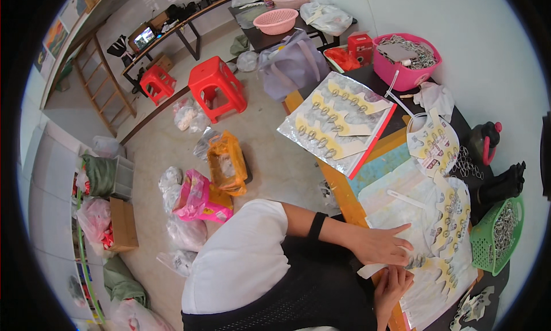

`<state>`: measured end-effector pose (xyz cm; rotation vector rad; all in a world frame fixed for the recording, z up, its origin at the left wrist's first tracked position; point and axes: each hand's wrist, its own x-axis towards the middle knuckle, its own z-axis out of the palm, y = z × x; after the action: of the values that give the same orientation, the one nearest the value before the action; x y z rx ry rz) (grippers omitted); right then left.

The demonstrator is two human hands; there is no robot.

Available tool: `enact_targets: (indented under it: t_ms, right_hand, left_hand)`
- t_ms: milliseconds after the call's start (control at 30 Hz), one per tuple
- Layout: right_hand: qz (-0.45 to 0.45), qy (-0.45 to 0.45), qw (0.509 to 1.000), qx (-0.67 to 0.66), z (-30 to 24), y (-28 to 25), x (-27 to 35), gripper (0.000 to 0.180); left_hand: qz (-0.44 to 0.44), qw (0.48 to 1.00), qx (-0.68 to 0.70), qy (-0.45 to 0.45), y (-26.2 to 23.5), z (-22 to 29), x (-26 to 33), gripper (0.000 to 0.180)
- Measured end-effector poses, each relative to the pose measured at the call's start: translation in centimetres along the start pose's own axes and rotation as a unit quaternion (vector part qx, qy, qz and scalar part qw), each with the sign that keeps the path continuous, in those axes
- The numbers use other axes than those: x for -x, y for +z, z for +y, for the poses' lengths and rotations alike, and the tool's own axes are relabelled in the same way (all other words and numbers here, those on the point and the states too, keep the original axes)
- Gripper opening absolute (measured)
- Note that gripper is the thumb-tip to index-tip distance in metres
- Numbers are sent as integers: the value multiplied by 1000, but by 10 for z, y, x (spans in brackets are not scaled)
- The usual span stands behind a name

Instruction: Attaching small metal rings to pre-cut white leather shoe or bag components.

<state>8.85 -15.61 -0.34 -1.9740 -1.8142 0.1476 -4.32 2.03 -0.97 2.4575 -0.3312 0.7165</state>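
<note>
My left hand (379,246), with a black band on the wrist, bends over a pale card strip (370,270) fitted with small silver metal loops. Its index finger sticks out while the other fingertips press on the strip. From below, my right hand (392,286) has its fingers closed at the strip's lower edge; part of the grip is hidden. Beneath both lies a whitish plastic sheet (427,308). Just right of the hands, looped cards (445,273) in white and yellow rest on it, with more looped cards (450,210) farther up.
A clear bag (338,121) of looped cards lies at the far end of the table. A pink tub (407,61) and a green basket (498,236) hold metal loops. A black kettle-like object (484,141) stands near the wall. Red stools (217,87) and bins (228,162) stand on the floor.
</note>
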Motion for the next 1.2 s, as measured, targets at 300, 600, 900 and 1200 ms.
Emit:
enact_targets:
  t_ms: [300,600,900,1200]
  right_hand:
    - [61,36,997,-34,-7,4,-2,28]
    - [40,18,999,-6,-16,-5,-15,17]
    - [24,24,999,13,-16,-2,-13,19]
    - [66,38,997,29,-20,12,-6,23]
  left_hand:
    - [-36,999,4,19,-5,-4,-4,16]
    - [8,993,-74,86,2,-9,3,16]
    - [64,997,-37,-12,5,1,4,17]
    - [106,994,-27,22,11,-8,16,29]
